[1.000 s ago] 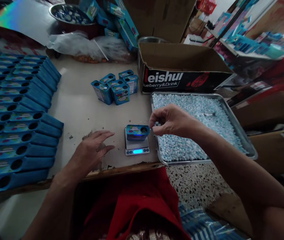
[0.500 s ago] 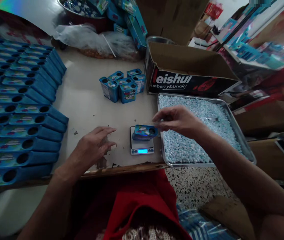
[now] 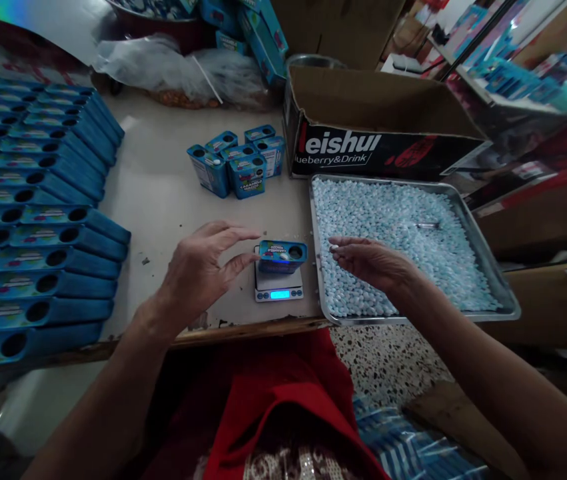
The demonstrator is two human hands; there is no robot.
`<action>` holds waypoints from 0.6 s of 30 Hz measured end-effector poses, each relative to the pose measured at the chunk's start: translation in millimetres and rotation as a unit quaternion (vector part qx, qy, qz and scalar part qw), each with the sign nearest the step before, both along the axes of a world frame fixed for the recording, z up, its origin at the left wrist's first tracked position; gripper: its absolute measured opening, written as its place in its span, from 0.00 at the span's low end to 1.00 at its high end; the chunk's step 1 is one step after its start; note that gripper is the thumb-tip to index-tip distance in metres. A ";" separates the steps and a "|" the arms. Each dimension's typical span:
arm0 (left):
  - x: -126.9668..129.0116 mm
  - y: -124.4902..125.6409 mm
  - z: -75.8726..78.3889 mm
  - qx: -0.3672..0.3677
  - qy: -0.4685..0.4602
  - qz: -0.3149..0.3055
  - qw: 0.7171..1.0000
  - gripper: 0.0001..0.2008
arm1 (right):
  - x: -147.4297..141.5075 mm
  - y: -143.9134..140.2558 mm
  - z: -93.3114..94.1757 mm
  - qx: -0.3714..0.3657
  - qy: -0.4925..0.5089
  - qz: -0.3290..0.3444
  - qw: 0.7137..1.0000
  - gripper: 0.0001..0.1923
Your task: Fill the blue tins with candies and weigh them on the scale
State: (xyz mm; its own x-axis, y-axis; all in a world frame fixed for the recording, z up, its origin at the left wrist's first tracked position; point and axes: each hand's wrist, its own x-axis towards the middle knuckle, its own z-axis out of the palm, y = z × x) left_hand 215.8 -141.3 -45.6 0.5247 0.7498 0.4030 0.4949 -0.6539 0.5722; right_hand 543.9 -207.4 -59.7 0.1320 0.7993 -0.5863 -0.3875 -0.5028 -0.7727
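A blue candy box [image 3: 283, 256] with a dark round opening stands on a small digital scale [image 3: 279, 287] with a lit blue display. My left hand [image 3: 198, 267] is just left of this box, its thumb and fingers apart and nothing between them; the thumb tip comes close to the box's left end. Over the left part of a metal tray [image 3: 324, 293] full of small pale blue and white candies [image 3: 388, 213], my right hand [image 3: 370, 261] is closed in a pinch. A small whitish candy shows at its fingertips.
Several filled-looking blue boxes [image 3: 247, 175] stand together behind the scale. Rows of blue boxes [image 3: 63, 267] with round openings cover the left side. An open cardboard box [image 3: 353, 150] stands behind the tray, and a plastic bag [image 3: 163, 67] lies at the back. A metal scoop [image 3: 428, 225] rests on the candies.
My right hand has moved from the candy box's right end to over the tray. My left hand has moved right and forward, close to the box.
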 end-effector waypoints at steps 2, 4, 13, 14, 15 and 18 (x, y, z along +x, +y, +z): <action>15.9 1.2 2.5 -0.010 -0.001 -0.048 0.999 0.15 | -6.1 -0.2 3.9 0.003 0.019 0.030 0.999 0.14; 27.7 2.1 2.8 -0.025 0.002 -0.083 0.996 0.14 | -12.1 1.5 9.5 0.017 0.030 0.058 0.998 0.12; 49.5 3.7 5.1 -0.059 0.016 -0.108 0.992 0.07 | -26.4 8.8 31.8 0.108 -0.040 0.126 0.985 0.13; 51.7 4.5 5.6 -0.056 0.012 -0.106 0.993 0.06 | -28.4 9.2 33.8 0.120 -0.060 0.138 0.981 0.12; 54.2 5.1 6.2 -0.054 0.008 -0.107 0.993 0.05 | -30.8 9.6 35.7 0.133 -0.081 0.151 0.976 0.13; 62.4 6.4 8.4 -0.055 -0.006 -0.119 0.991 0.04 | -39.1 11.4 42.6 0.172 -0.147 0.178 0.958 0.14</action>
State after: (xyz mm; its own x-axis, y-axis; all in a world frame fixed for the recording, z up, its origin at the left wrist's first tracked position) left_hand 278.2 -134.8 -37.2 0.6874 0.6457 0.3324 0.3279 -0.6844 0.6512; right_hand 504.8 -196.1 -17.1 -0.0671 0.9634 -0.2595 0.0204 -0.2587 -0.9657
